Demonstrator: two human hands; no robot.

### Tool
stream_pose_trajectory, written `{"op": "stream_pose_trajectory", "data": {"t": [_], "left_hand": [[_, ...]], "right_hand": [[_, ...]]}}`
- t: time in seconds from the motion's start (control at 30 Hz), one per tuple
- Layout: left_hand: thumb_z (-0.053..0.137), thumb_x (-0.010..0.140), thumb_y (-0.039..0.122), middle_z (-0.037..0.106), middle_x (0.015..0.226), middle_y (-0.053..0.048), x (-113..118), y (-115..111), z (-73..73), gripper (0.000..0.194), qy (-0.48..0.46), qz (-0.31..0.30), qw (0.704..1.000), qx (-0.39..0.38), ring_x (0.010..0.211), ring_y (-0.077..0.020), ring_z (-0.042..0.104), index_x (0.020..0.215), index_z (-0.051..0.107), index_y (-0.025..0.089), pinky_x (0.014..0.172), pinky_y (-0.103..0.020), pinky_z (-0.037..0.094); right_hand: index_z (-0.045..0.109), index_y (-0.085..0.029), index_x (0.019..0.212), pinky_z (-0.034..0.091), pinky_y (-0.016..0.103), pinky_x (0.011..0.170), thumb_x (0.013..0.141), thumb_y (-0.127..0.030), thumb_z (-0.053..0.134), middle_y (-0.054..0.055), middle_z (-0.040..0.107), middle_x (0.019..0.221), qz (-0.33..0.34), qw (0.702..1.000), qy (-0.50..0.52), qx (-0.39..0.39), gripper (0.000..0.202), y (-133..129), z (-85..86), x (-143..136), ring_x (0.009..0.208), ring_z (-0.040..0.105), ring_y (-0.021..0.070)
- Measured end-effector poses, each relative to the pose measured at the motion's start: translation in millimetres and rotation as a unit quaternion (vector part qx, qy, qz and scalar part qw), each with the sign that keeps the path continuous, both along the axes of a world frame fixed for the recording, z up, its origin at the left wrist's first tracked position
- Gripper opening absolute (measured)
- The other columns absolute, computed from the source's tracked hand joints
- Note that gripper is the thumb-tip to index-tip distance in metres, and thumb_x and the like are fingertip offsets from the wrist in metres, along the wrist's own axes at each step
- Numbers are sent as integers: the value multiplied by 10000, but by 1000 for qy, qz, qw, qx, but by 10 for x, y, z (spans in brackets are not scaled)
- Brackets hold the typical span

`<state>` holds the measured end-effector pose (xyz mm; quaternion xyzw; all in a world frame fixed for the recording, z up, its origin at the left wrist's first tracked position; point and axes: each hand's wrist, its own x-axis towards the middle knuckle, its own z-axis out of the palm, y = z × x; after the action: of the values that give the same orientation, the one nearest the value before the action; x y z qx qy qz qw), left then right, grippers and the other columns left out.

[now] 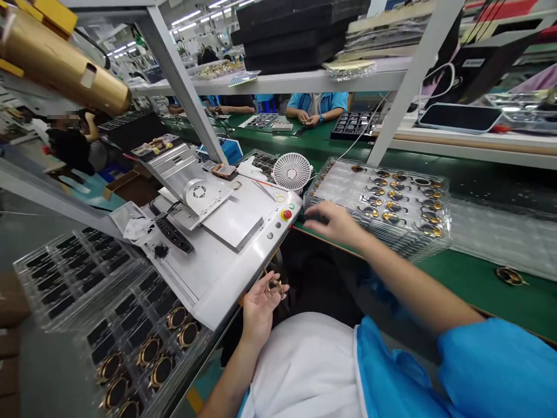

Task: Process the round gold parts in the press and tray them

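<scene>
Directions are referenced to the white metal machine base [209, 261]. The long green surface [474, 273] extends beyond it and to its right. The stack of clear plastic trays [335, 186] stands just off the base's right edge, its long axis running away to the right. The clear plastic compartment tray [130, 348] lies on the base's near left side. The round white slatted fan [292, 172] stands at the base's far right corner.

The right hand [333, 223] is right of the base, at the tray stack's near left corner. Its grip is unloaded as far as visible: thumb and fingers are parted, with nothing seen between them. Motion blur hides whether it touches the stack. The left hand [263, 293] is just off the base's near right edge, palm up, with its grip closed on the thin gold ring-shaped metal part [275, 286].

Governing relation: the ring-shaped part lies nearside of the right grip and toward the base; the left hand is nearer, being in contact. The ring's tilt cannot be determined.

The gold-rimmed black discs [162, 371] sit in the compartment tray, left of the base. The red emergency-stop button [286, 215] is on the base's right edge.
</scene>
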<state>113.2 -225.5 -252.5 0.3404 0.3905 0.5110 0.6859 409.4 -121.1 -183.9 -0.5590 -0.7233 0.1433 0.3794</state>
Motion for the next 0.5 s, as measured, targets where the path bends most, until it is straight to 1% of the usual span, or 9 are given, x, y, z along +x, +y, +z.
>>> {"op": "stream_pose_trajectory", "data": {"t": [0.03,0.1,0.13,0.17,0.27,0.33,0.37,0.43,0.5], "left_hand": [[971,671,388,758,1210,-102,-39,-26,-25,554,11,1,1000,-6,929,-238,798,1172,780,249,826,-349,631],[965,675,401,777,1151,-106,-114,-84,-86,553,29,4,1000,-7,976,-265,795,1162,773,224,863,-377,631],[962,677,402,785,1135,-112,-147,-113,-117,550,38,7,999,-4,1012,-277,789,1155,768,211,894,-392,627],[959,681,400,791,1126,-119,-177,-140,-146,546,47,11,999,1,1050,-285,780,1148,763,198,930,-406,618],[952,695,371,801,1121,-137,-246,-204,-201,529,65,22,997,17,1121,-287,757,1143,749,177,1014,-429,586],[948,702,350,801,1138,-138,-279,-231,-210,520,68,28,997,21,1132,-280,752,1147,742,180,1027,-428,579],[947,704,341,800,1143,-136,-292,-240,-210,513,68,30,997,22,1133,-275,752,1145,740,182,1029,-424,578],[940,717,331,799,1147,-127,-310,-254,-209,492,64,30,997,23,1129,-267,752,1142,738,191,1025,-414,578],[934,730,324,798,1146,-120,-318,-261,-210,475,56,26,998,22,1123,-265,753,1141,735,195,1022,-411,579]], "right_hand": [[734,-224,1024,545,463,1035,889,-387,771,99,747,1123,-96,994,-33,-32,214,218,112,273,1084,677,275],[705,-184,927,487,578,1075,892,-331,741,137,742,1044,-178,981,-48,-52,156,631,293,793,1092,669,323],[673,-180,846,450,622,1092,893,-320,736,133,731,976,-205,976,-51,-57,160,810,354,1019,1117,661,338],[615,-179,734,425,630,1104,888,-307,745,115,704,876,-231,969,-52,-65,239,963,392,1211,1127,661,339],[447,-214,558,411,682,1083,795,-324,851,64,566,650,-258,962,-50,-71,481,1279,380,1589,1119,656,370],[400,-238,536,435,694,1061,685,-376,934,46,523,596,-238,968,-46,-61,571,1397,305,1720,1098,647,385],[392,-243,541,450,676,1059,639,-418,957,42,528,590,-209,976,-40,-46,600,1436,262,1767,1096,642,382],[396,-246,571,475,609,1069,594,-522,959,41,565,602,-122,992,-19,-1,628,1471,192,1839,1105,635,362],[412,-250,607,490,552,1067,625,-586,922,35,580,602,-24,999,14,17,611,1445,166,1879,1094,636,337]]}}
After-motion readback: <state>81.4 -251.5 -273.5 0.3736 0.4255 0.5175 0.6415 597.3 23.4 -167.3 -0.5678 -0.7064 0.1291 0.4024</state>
